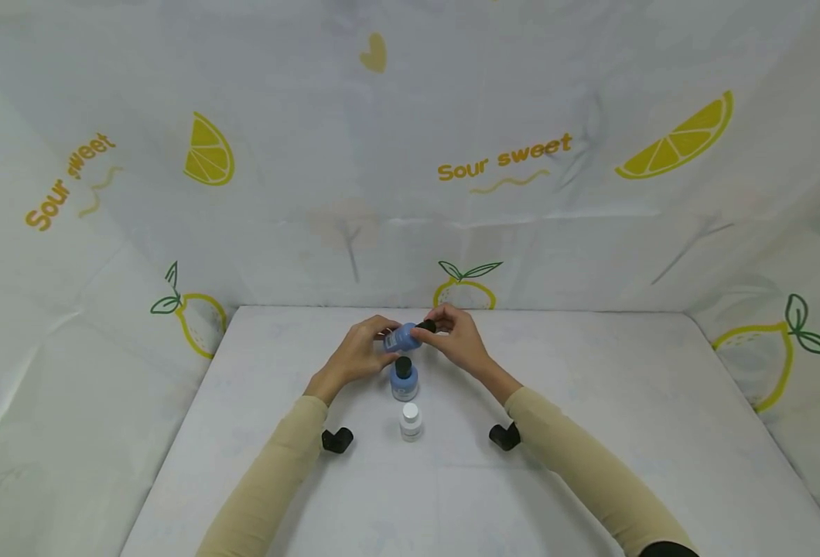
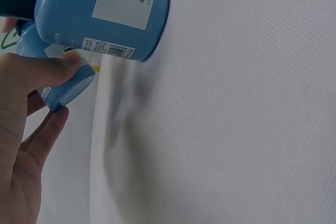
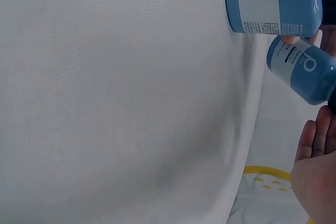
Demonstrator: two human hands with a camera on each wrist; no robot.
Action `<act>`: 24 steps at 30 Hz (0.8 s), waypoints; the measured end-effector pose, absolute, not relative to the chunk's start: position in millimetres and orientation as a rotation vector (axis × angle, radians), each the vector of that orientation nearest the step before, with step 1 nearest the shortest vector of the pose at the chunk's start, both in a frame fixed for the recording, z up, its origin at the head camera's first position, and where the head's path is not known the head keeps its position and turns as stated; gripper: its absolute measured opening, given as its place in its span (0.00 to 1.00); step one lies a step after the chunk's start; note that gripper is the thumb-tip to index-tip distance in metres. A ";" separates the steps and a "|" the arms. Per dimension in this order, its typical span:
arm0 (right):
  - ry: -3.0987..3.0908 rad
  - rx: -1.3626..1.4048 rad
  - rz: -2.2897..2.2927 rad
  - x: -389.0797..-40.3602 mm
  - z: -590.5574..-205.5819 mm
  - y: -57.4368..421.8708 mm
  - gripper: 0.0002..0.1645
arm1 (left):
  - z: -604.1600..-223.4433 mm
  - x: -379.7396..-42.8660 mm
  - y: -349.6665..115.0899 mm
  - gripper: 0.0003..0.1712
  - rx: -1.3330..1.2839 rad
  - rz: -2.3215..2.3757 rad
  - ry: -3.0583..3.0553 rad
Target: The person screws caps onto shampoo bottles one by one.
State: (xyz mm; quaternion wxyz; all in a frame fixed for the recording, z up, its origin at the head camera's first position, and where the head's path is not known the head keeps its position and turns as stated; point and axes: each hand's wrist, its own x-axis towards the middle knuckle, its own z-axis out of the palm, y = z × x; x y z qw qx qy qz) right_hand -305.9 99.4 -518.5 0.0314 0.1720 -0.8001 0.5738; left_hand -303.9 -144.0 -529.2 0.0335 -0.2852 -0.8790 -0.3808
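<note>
Near the table's far edge, both hands hold a tilted blue shampoo bottle (image 1: 401,338) with a black cap (image 1: 427,326). My left hand (image 1: 360,350) grips its base end, thumb on one side and fingers on the other, as the left wrist view shows. My right hand (image 1: 457,340) pinches the bottle by its capped end. In the right wrist view the cap is cut off by the frame edge. A second blue shampoo bottle (image 1: 404,384) with a black cap stands upright just nearer to me, its label visible in the left wrist view.
In front of the standing blue bottle, a small white bottle (image 1: 411,425) stands upright on the white table (image 1: 591,402). Small black angled pieces (image 1: 338,440) show beside both forearms. A white lemon-print cloth (image 1: 326,155) rises behind the table and along its sides.
</note>
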 end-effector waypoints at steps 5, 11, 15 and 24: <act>-2.488 0.462 1.723 -302.8 -517.4 96.3 0.18 | -529.5 -302.7 -143.8 0.29 -0.879 -1.171 -2.697; -2.512 0.420 1.710 -302.1 -516.1 95.0 0.18 | -529.3 -301.7 -143.9 0.29 -0.883 -1.180 -2.687; -2.526 0.396 1.707 -301.8 -516.1 94.0 0.19 | -530.1 -302.1 -144.4 0.29 -0.875 -1.188 -2.689; -2.490 0.482 1.815 -303.2 -515.5 97.4 0.24 | -529.3 -302.0 -145.0 0.29 -0.872 -1.179 -2.690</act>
